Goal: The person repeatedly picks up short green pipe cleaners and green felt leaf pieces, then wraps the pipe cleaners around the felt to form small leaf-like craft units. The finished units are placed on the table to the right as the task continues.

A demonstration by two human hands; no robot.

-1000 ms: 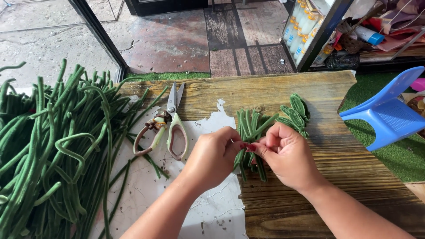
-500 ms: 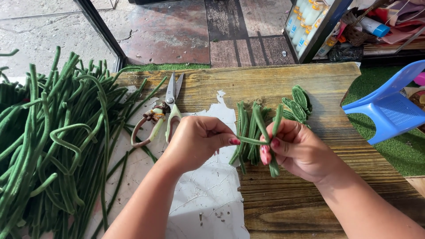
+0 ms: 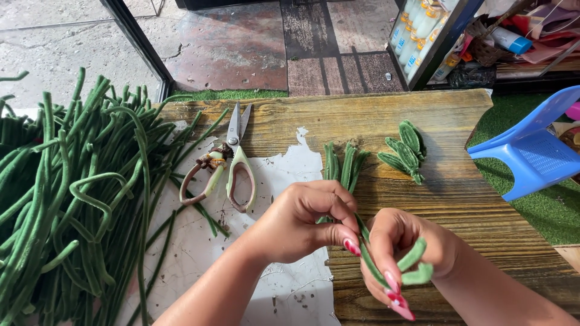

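Wooden tabletop (image 3: pixel 423 127) out in bright sun, tiled floor beyond it, a blue plastic chair (image 3: pixel 531 151) off to the right and a glass-front case of bottles (image 3: pixel 423 36) at the back.

Both hands are on one long bean (image 3: pixel 368 253) near the front edge. The left hand (image 3: pixel 302 223) pinches the bean between thumb and fingertips, closed snug on it. The right hand (image 3: pixel 405 253) is curled around the bean's other part, which bends over in a loop by the fingers, so it's gripping too. Just behind the hands, a small bunch (image 3: pixel 341 166) of cut bean lengths lies flat on the wood, partly hidden by the left hand.

Progress-wise, looks early to me. Only one little folded bundle (image 3: pixel 405 148) sits done further back on the board, well apart from the hands. Meanwhile the heap of long beans (image 3: pixel 72 199) on the left is huge and looks barely dented. Scissors (image 3: pixel 232 157) lie untouched on a torn white sheet (image 3: pixel 278 181) between the heap and the hands, blades pointing away.

So: one bundle made, one bean in hand, a mountain left.
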